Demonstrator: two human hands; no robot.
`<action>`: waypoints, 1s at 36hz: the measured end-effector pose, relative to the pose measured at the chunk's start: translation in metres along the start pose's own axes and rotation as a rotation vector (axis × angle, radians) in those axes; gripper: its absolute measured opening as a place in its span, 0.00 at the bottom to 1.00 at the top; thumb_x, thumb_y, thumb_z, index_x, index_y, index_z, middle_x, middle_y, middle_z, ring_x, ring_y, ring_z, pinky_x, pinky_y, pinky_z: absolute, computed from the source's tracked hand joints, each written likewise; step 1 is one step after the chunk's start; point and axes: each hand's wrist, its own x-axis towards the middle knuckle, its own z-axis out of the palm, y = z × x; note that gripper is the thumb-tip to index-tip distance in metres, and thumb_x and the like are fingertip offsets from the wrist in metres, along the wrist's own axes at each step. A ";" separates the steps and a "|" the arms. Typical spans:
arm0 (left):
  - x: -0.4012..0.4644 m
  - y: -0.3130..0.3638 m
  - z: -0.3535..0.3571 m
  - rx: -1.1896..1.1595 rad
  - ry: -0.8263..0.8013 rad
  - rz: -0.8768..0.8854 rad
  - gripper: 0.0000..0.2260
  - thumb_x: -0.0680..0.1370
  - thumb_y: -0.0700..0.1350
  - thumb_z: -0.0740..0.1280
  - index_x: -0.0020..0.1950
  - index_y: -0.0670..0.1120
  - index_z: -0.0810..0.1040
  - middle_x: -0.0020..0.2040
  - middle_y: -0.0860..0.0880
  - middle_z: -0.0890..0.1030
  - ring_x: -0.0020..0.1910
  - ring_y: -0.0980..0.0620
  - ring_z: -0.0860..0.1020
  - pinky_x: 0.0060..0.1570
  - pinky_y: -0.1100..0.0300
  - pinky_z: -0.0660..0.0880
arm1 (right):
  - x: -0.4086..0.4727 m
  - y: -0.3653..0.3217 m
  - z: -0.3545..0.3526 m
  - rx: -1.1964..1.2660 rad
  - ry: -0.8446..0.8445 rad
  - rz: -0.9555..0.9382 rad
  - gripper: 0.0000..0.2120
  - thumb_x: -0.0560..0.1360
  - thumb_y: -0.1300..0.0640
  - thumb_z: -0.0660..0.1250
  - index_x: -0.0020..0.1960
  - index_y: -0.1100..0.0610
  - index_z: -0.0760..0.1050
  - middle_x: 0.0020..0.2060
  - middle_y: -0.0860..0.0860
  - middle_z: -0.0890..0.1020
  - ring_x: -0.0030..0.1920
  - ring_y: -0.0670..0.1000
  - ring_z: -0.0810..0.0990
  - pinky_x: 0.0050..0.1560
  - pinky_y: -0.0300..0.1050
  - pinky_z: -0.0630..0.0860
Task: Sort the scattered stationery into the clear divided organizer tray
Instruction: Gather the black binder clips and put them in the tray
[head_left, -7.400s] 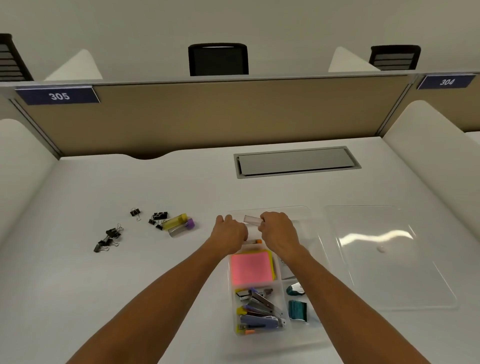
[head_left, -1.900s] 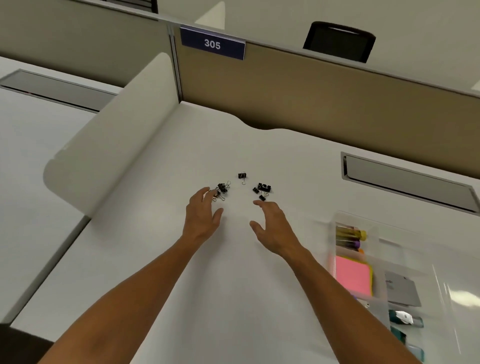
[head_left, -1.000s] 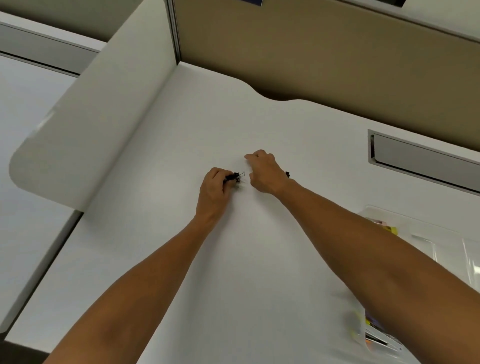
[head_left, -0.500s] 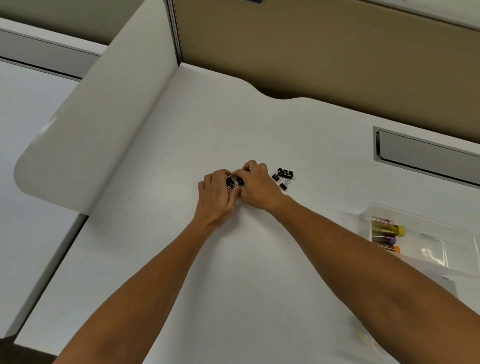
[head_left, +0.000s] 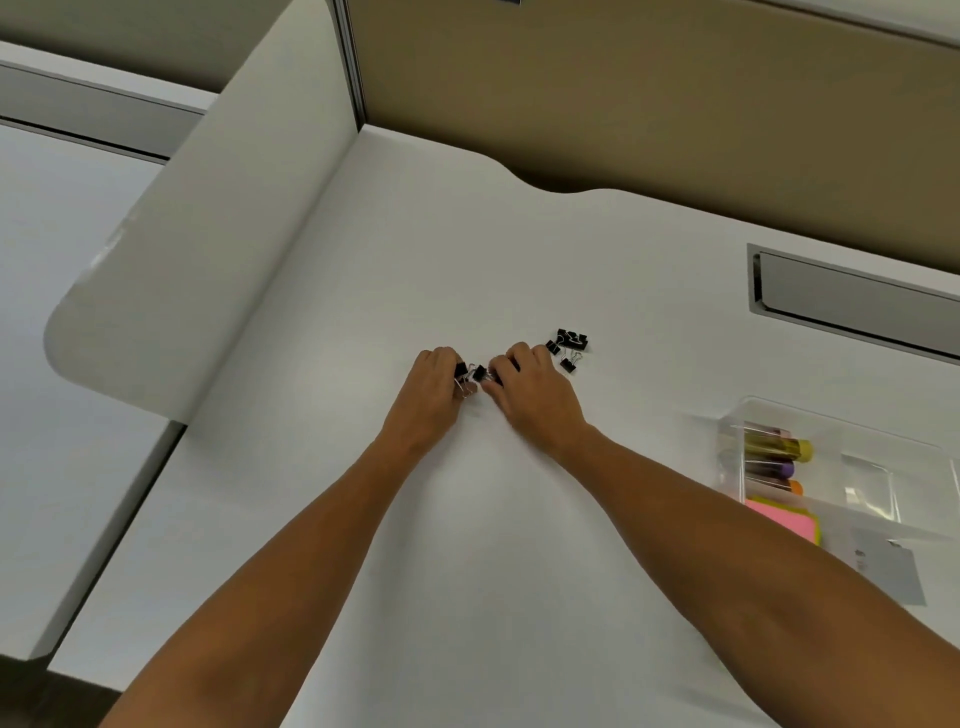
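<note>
Black binder clips (head_left: 470, 375) pinched by your left hand (head_left: 434, 387) and right hand (head_left: 530, 387), frame centre; second cluster (head_left: 569, 347) unsorted; organizer tray (head_left: 852, 441) part-filled.

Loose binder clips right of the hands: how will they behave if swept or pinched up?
The binder clips look small and stiff, so probably light and easy to scatter when swept across the smooth white desk. Their wire handles stick out, so they may snag on each other and lift in a clump. Flat-sided bodies make rolling unlikely.

Your left hand (head_left: 434, 395) and right hand (head_left: 535, 397) are bare, no rings, watch or gloves on them, and both forearms run uncovered to the frame's edge, with no sleeve showing.
</note>
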 end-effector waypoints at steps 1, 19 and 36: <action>0.000 0.002 0.001 0.029 0.009 0.017 0.06 0.80 0.41 0.65 0.47 0.40 0.70 0.43 0.47 0.74 0.43 0.49 0.68 0.41 0.54 0.69 | -0.004 0.000 0.002 -0.027 0.044 -0.003 0.16 0.83 0.46 0.56 0.55 0.56 0.76 0.49 0.53 0.77 0.46 0.54 0.74 0.37 0.48 0.77; -0.005 0.003 0.005 0.012 0.132 -0.121 0.09 0.73 0.36 0.53 0.49 0.47 0.67 0.38 0.50 0.73 0.35 0.49 0.71 0.35 0.59 0.66 | -0.013 -0.005 -0.009 0.002 0.200 0.080 0.11 0.75 0.56 0.71 0.38 0.58 0.74 0.26 0.51 0.74 0.19 0.54 0.69 0.20 0.41 0.58; -0.008 0.017 -0.018 -0.885 0.219 -0.551 0.14 0.69 0.33 0.49 0.38 0.49 0.68 0.36 0.47 0.73 0.28 0.50 0.70 0.25 0.61 0.68 | -0.034 -0.012 -0.015 1.210 0.153 0.847 0.14 0.81 0.48 0.61 0.43 0.57 0.72 0.30 0.47 0.73 0.26 0.42 0.70 0.26 0.43 0.70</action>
